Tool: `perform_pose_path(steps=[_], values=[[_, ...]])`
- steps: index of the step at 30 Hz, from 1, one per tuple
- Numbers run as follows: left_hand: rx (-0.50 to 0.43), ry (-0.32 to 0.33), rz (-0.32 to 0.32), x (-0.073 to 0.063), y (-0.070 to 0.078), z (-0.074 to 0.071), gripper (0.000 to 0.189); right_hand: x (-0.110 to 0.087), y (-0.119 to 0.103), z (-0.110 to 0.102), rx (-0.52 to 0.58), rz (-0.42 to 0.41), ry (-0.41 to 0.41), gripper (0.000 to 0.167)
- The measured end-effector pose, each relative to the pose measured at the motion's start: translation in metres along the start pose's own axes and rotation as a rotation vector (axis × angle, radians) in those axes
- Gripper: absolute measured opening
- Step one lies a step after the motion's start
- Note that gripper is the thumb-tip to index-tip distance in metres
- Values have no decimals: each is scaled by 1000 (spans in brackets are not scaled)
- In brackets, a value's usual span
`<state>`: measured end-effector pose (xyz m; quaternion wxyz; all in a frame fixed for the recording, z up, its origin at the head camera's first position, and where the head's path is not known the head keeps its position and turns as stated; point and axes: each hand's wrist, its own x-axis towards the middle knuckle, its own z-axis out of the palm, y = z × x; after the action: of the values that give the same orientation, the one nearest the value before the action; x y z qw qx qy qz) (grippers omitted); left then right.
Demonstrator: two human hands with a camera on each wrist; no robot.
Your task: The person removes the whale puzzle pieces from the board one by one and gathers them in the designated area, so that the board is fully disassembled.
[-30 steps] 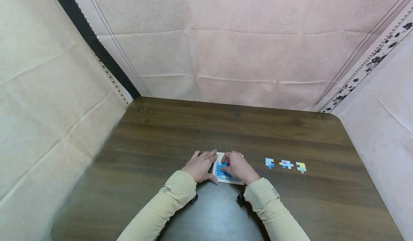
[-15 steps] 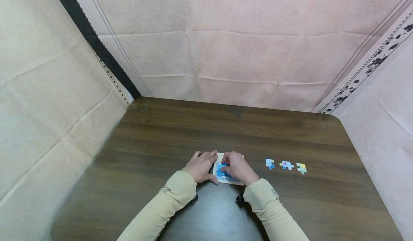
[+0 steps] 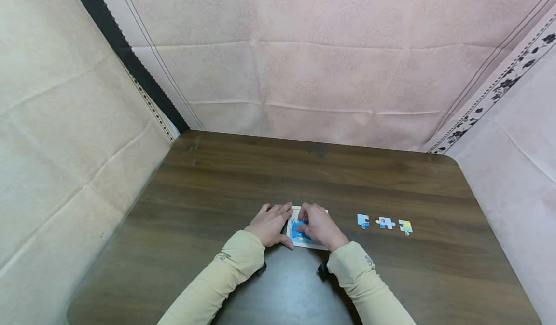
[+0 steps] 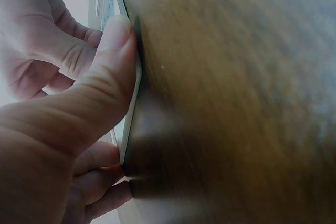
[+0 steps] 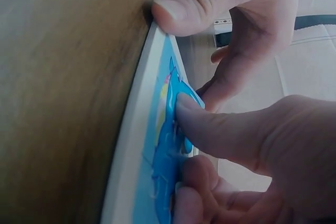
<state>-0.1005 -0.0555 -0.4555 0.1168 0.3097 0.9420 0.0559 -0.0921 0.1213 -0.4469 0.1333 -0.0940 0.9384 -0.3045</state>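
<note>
A small puzzle board (image 3: pixel 299 244), pale-framed with a blue sea-animal picture, lies on the table. My left hand (image 3: pixel 268 225) holds it at its left side; in the left wrist view the thumb (image 4: pixel 113 51) rests on the frame's edge and the other fingers (image 4: pixel 102 182) sit around the corner. Over the picture, my right hand (image 3: pixel 322 227) pinches a blue puzzle piece (image 5: pixel 191 93) between thumb and fingers. In the right wrist view that piece stands tilted against the board's surface, its far side hidden by the fingers.
To the right lie three loose jigsaw pieces in a row: a light blue one (image 3: pixel 363 220), a blue and pink one (image 3: pixel 385 222) and a yellowish one (image 3: pixel 405 226). The brown wooden table (image 3: pixel 243 170) is bounded by pale cloth (image 3: pixel 304 74) at back and sides.
</note>
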Motion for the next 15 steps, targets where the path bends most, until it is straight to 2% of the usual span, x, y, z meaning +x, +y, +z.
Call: perform_pose_path(steps=[7,15], values=[[-8,-7,-7,0,1,-1,98,-2,0,3,48,-10,30,21],[-17,-7,-7,1,1,-1,98,-6,-1,3,17,-12,77,21]])
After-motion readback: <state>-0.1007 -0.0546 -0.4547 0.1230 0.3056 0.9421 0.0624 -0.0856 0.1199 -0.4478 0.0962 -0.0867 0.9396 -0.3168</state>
